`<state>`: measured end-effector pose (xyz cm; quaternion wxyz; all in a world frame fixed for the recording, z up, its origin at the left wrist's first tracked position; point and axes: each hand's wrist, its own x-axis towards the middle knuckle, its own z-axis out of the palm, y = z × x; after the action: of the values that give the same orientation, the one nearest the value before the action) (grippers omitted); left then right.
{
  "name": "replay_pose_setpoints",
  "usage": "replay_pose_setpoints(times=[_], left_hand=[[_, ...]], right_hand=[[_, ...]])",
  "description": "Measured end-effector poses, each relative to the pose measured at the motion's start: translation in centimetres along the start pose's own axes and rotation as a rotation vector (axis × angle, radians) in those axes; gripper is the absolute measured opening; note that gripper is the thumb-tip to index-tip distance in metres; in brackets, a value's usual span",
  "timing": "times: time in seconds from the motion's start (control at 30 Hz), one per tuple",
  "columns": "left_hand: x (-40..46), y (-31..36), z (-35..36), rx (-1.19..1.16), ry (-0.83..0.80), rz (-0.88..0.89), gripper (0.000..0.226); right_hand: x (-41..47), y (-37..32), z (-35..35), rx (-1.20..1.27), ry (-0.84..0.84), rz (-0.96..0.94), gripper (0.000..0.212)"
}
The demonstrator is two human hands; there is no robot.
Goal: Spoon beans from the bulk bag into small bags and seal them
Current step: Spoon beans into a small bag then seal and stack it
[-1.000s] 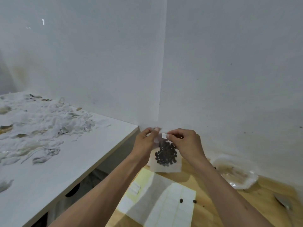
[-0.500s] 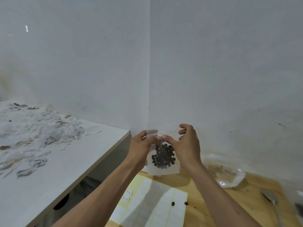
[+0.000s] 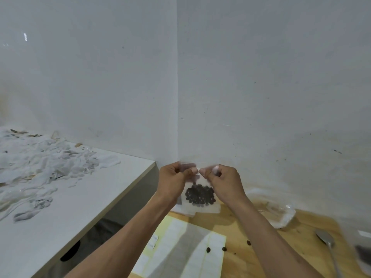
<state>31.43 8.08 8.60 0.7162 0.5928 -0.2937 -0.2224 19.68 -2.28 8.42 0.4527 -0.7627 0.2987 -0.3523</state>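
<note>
A small clear bag point(image 3: 200, 199) with a cluster of dark beans in its lower half hangs upright over the wooden table, in front of the wall corner. My left hand point(image 3: 174, 180) pinches its top edge at the left, and my right hand point(image 3: 224, 181) pinches the same edge at the right, thumbs nearly meeting. A metal spoon point(image 3: 326, 240) lies on the wood at the right. The bulk bag point(image 3: 361, 251) shows only partly at the right edge, blurred.
A label sheet point(image 3: 188, 251) lies on the wooden table point(image 3: 261, 257) below my arms, with a few loose beans point(image 3: 208, 249) beside it. A crumpled clear plastic bag point(image 3: 277, 213) sits by the wall. A white table point(image 3: 60, 207) at left holds a heap of white scraps.
My right hand's fingers have curled down onto the bag's top edge, and both thumbs now pinch the rim close together. The bag has stayed in about the same place.
</note>
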Motion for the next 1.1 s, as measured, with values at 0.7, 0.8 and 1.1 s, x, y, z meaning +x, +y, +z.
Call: replay_pose_setpoints(times=[0.7, 0.8, 1.1], left_hand=[[0.4, -1.0, 3.6, 0.056, -0.14, 0.019, 0.006], [0.8, -1.5, 5.7, 0.15, -0.237, -0.017, 0.02], [-1.0, -2.5, 16.6, 0.009, -0.316, -0.149, 0.011]], right_hand=[[0.2, 2.0, -4.6, 0.229, 0.007, 0.213, 0.027], [0.0, 2.7, -7.5, 0.24, 0.086, 0.245, 0.032], [-4.5, 4.9, -17.7, 0.0, 0.235, 0.353, 0.047]])
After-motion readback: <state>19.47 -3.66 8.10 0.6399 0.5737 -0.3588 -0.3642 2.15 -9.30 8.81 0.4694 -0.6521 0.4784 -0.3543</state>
